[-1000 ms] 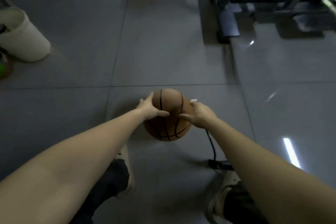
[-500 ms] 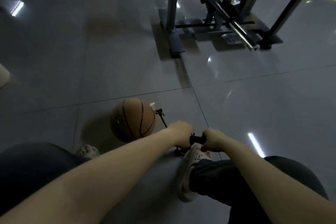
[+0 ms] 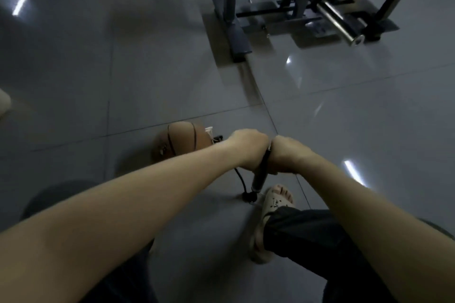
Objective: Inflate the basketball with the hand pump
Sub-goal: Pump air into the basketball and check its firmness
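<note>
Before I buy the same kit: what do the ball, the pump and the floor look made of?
Ball: matte brown rubber or composite, with black seams; cannot tell which. Pump: slim dark barrel with a dull sheen, metal or hard plastic. Floor: glossy grey tiles, with grout lines and mirrored lights.
</note>
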`<state>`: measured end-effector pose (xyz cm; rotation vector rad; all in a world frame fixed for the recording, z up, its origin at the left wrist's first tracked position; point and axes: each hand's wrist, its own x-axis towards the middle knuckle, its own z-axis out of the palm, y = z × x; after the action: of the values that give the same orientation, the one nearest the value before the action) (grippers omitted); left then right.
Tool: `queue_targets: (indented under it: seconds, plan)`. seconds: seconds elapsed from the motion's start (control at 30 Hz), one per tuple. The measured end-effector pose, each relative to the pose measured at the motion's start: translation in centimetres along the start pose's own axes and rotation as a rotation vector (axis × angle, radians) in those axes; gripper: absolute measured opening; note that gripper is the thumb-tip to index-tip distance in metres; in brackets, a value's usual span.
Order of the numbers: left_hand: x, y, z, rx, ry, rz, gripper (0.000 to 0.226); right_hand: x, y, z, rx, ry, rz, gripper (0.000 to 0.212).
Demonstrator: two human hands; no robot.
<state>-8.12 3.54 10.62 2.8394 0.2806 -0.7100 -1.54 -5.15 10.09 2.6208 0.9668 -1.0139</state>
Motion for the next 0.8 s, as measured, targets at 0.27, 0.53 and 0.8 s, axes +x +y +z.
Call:
queue_targets:
  seconds: [0.27,0.53,0.8]
  plan:
    - [5.8,-0.2,11.4,0.043,0.039,0.018,0.014,6.1,3.0,9.1,0.062,-0.041,-0.041,0.021]
    - [1.7,0.9,1.5,0.06,-0.012,0.008,0.017,0.7,1.5,0.2,-0.092,-0.114,-0.043,0.014]
    - [0.5,0.8,-1.7,0.049,-0.073,0.026,0.021,0.2,1.1,-2.0,-0.015,-0.258,-0.034,0.024]
